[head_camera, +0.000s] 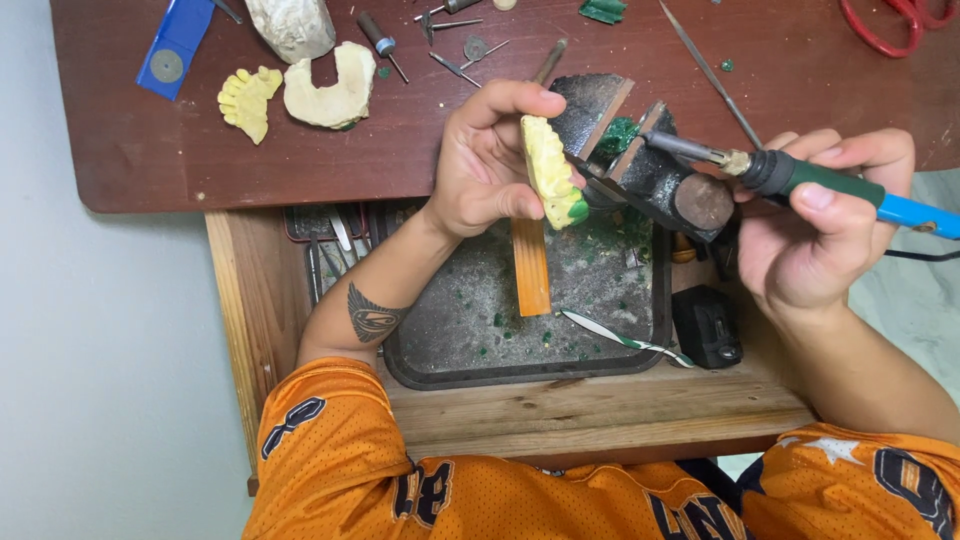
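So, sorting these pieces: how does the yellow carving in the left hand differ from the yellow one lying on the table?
The held carving stands on edge in the left hand with a green tip; the table carving lies flat, untouched, plain yellow. The held one looks longer. Both are ridged yellow.

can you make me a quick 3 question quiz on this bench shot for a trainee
1. True or false: the left hand holds a yellow cast with a green end.
2. What does the right hand hold? A) red scissors B) a heated pen tool with a green and blue handle C) a flat file
3. Fill in: the dark tray with green chips sits in an open wooden ____.

Key: 1 true; 2 B; 3 drawer. Two more casts, a yellow cast and a pale cast, lie on the brown tabletop.
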